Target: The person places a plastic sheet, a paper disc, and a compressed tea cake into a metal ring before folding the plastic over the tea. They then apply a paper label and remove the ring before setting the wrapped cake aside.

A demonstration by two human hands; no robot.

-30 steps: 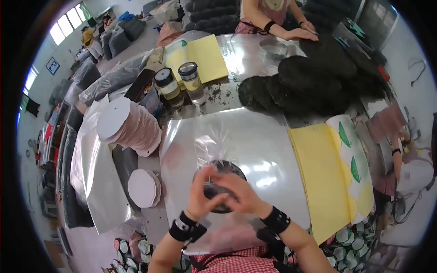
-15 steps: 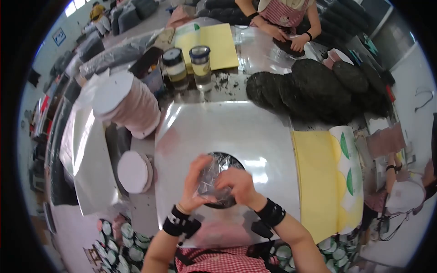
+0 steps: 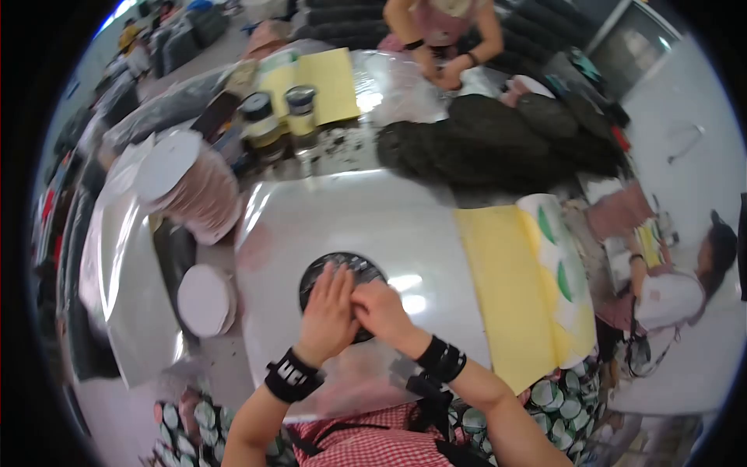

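Observation:
A dark round disc (image 3: 313, 274) with shiny clear film on it lies on the metal sheet (image 3: 420, 226) in front of me. My left hand (image 3: 330, 315) rests flat on the disc, its fingers stretched forward. Beside it, touching it, my right hand (image 3: 383, 311) is closed at the disc's right part. Its fingertips are partly hidden against my left hand, and what they hold, if anything, cannot be made out.
Stacked pale discs (image 3: 204, 300) and a tall wrapped pile (image 3: 187, 183) stand left. Two jars (image 3: 300, 117) are behind the sheet. Dark round pieces (image 3: 498, 148) are heaped back right, yellow sheets (image 3: 506, 288) lie right. One co-worker (image 3: 443, 31) is opposite, another (image 3: 673, 300) at right.
My left hand has gone from curved around the film to flat on the disc. The film looks pressed down. The view has shifted, and the far co-worker's hands have come together.

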